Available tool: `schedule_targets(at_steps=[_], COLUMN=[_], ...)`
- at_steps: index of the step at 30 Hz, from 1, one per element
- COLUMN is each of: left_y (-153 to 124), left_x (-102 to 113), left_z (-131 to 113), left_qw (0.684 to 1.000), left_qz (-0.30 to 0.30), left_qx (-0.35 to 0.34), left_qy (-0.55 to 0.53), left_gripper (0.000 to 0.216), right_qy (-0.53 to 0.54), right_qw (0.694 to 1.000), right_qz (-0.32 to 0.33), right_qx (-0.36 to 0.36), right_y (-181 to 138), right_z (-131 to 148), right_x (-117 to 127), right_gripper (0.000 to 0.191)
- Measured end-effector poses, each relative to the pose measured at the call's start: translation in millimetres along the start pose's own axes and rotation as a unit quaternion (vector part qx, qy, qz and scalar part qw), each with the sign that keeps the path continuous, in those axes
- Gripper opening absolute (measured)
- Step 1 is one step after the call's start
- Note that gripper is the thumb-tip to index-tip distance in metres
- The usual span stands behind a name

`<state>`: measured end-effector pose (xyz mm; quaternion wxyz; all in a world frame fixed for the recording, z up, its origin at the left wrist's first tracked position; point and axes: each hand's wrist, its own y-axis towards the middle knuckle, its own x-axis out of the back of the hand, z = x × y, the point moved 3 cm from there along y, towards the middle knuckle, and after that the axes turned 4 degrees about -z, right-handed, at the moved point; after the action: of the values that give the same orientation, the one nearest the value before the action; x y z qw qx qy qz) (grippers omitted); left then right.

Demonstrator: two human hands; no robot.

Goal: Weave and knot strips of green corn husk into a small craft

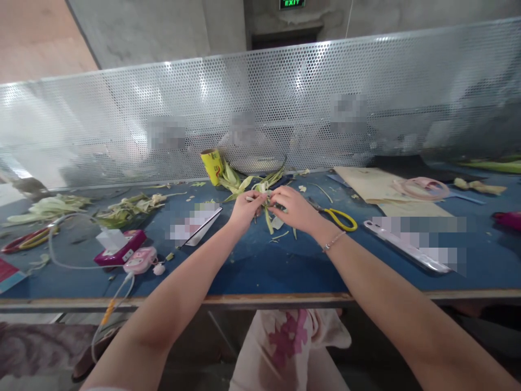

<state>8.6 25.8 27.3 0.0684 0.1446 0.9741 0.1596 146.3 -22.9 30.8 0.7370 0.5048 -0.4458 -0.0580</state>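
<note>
Pale green strips that look like corn husk (266,216) fan out between my hands over the blue table. My left hand (247,209) is closed on the strips from the left, thumb and fingers pressed together. From the right, my right hand (293,206) pinches the same bundle with bent fingers; a thin bracelet sits at its wrist. Where the fingers meet, the details are too small to make out. Longer husk leaves (232,182) lie just behind the hands, beside a yellow tube-shaped roll (212,165). Yellow-handled scissors (341,218) rest right of my right hand.
A perforated metal screen (260,98) stands along the table's back. Husk piles (130,210) lie to the left, near a magenta power block (120,251) with a white cable. Phones lie on both sides, one a silver phone (407,247). Tan sheets (380,187) are at right.
</note>
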Motion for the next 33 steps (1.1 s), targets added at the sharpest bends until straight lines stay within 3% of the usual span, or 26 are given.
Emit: schedule_targets(at_steps=[8, 13, 19, 26, 33], left_y=[1, 2, 0, -3, -3], left_x=[-2, -2, -1, -1, -3], left_z=[6, 8, 6, 4, 5], left_qw=[0.999, 0.999, 0.998, 0.998, 0.999], left_qz=[0.001, -0.021, -0.032, -0.046, -0.026], left_qx=[0.013, -0.041, -0.05, -0.035, -0.004], left_qy=[-0.033, -0.03, -0.032, -0.033, -0.045], left_gripper=[0.027, 0.022, 0.031, 0.04, 0.039], right_qy=[0.054, 0.06, 0.04, 0.047, 0.102], right_qw=[0.993, 0.98, 0.982, 0.979, 0.98], right_qz=[0.019, 0.049, 0.053, 0.113, 0.078], right_qx=[-0.103, -0.186, -0.175, -0.16, -0.151], right_y=[1, -3, -1, 1, 1], right_z=[1, -3, 13, 25, 21], right_x=[-10, -17, -12, -11, -11], right_gripper=[0.011, 0.01, 0.007, 0.013, 0.01])
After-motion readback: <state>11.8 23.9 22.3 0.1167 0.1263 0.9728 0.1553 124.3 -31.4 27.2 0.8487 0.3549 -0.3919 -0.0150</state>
